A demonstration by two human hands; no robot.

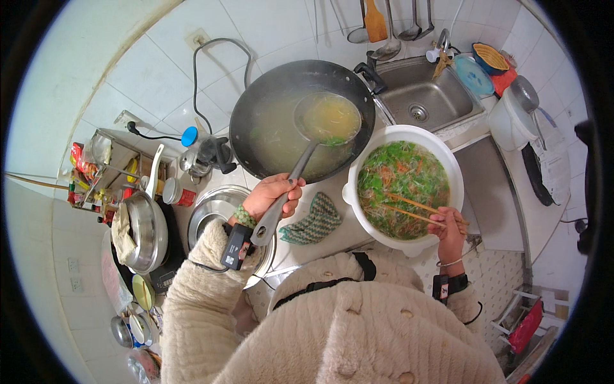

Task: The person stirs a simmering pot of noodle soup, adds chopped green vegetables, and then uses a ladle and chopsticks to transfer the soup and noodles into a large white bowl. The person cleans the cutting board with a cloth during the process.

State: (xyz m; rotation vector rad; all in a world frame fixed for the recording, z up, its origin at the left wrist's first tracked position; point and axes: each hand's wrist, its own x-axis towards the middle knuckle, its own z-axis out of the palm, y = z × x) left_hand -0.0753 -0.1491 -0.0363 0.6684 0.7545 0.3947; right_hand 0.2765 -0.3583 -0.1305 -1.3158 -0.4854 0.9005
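My left hand (pixel 274 197) is closed round the grey handle of a skimmer (pixel 329 118). The skimmer's round head rests in cloudy broth inside a large dark wok (pixel 259 96), with some yellowish food and green bits at it. In my right hand (pixel 449 227) is a pair of chopsticks (pixel 409 201). Their tips reach into a white pot (pixel 453 163) filled with chopped greens, orange shreds and thin pale strands (pixel 401 176). The pot stands right of the wok. A green and cream knitted cloth (pixel 313 221) lies between my hands.
A steel sink (pixel 419 86) lies behind the pot. Ladles and a wooden spatula (pixel 375 22) hang on the tiled wall. Left are a steel lid (pixel 214 208), a kettle (pixel 195 160), a steel pan (pixel 144 237) and a seasoning rack (pixel 118 166). A white bucket (pixel 511 121) stands at right.
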